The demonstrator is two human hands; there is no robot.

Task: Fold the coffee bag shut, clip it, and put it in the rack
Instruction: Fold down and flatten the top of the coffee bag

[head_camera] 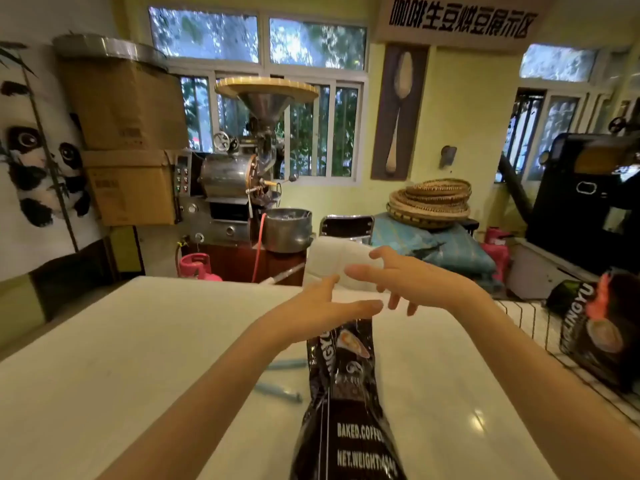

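While the bag [346,403] is standing on the white table [138,341] right in front of me, I am holding both hands out above its top edge. I am keeping my left hand [322,311] spread wide, fingers stretched forward and palm turned inward, hovering just over the bag's upper corner; whether it is touching the bag I cannot tell. I am reaching my right hand [412,278] a little higher and farther out, fingers loose and splayed, gripping nothing. Neither hand is pinching the bag's top. Two pale blue clips [280,391] are lying on the table just left of the bag, partly hidden behind my left forearm. At the table's right edge a white wire rack [526,320] is sitting, and a second dark coffee bag [602,334] is leaning inside it, well apart from the one before me.
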